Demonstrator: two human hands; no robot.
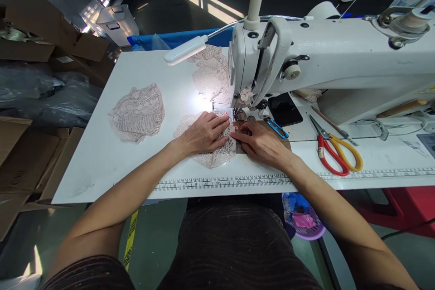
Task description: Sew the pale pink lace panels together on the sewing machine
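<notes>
A pale pink lace piece (212,157) lies on the white table (102,154) in front of the white sewing machine (340,63). My left hand (204,133) lies flat on the lace, fingers together and pointing toward the presser foot (242,114). My right hand (260,141) rests beside it, fingertips pressing the lace edge just before the needle. The two hands nearly touch at the fingertips. The part of the lace under my hands is hidden.
A second lace piece (137,112) lies to the left, and more lace (210,77) is piled behind the needle under a gooseneck lamp (185,50). Red-and-yellow scissors (335,149), blue snips (275,127) and a dark phone (284,108) lie right. Cardboard boxes (30,154) stand on the left.
</notes>
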